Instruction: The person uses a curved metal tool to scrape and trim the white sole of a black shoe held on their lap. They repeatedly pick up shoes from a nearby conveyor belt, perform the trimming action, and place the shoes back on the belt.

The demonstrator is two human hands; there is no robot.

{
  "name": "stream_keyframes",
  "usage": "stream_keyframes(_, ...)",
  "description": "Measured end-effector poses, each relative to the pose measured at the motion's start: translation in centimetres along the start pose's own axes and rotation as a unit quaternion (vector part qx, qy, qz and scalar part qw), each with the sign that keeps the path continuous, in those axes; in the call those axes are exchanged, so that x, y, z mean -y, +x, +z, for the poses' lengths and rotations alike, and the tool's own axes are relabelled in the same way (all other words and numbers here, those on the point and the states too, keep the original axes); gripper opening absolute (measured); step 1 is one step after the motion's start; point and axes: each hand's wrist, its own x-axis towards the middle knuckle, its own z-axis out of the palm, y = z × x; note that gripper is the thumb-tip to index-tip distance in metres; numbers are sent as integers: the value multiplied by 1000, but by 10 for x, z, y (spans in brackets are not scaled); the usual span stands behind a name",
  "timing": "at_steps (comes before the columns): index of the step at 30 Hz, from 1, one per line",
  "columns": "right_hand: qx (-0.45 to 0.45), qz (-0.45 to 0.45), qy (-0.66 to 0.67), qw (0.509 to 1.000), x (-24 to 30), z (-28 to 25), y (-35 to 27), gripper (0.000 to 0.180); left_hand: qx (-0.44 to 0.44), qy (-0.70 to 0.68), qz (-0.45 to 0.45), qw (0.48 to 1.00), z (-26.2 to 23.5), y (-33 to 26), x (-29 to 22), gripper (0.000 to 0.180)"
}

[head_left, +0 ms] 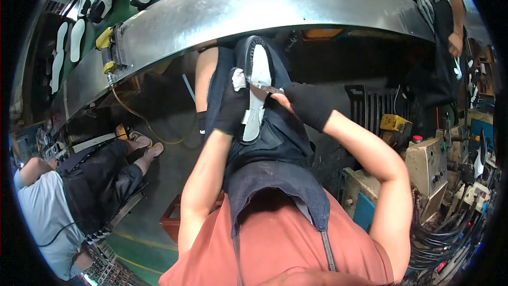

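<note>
While the lower edge of the frame is filled by the person's rust-orange shirt (pixel 275 243) and a dark denim apron (pixel 275 180), both bare forearms rise from it toward the middle of the picture, each ending in a black glove. The left hand (pixel 232 108), just left of centre, is closed around a dark shoe (pixel 257 82) with a white sole, gripping it along its left side, with a scrap of white cloth (pixel 239 79) showing above the gloved fingers. The shoe lies sole-up at centre frame over the apron, its toe pointing toward the top of the picture. The right hand (pixel 304 103), just right of the shoe, is closed on a small metal tool (pixel 271 89) whose tip touches the sole's right edge. At the lower left of the frame a second person (pixel 79 190) sits in a pale shirt and dark trousers, feet in sandals on the dark floor. Machines with knobs and bundled cables (pixel 450 180) fill the right side. Beyond the hands, a curved metal conveyor rim (pixel 264 5) sweeps across the top, with white soles (pixel 76 39) lying on the green belt at the upper left. Another person (pixel 455 26) stands at the upper right.
</note>
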Motion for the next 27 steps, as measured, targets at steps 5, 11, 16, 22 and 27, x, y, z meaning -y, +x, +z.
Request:
stream_keyframes(5,88,28,36,995,-20,-18,-17,47,-71,261,112,956,17,0,6,44)
stream_keyframes(11,-94,-244,18,965,-13,-6,9,39,53,212,146,965,4,6,26,79)
stream_keyframes(16,-76,-126,-30,989,7,-7,-15,35,161,244,123,948,-25,-8,4,108)
stream_keyframes(22,-26,218,388,895,-63,59,-25,50,127,172,99,972,-20,-9,-35,114)
stream_keyframes(27,-29,353,456,817,-43,116,-73,77,75,135,169,974,3,44,-59,103)
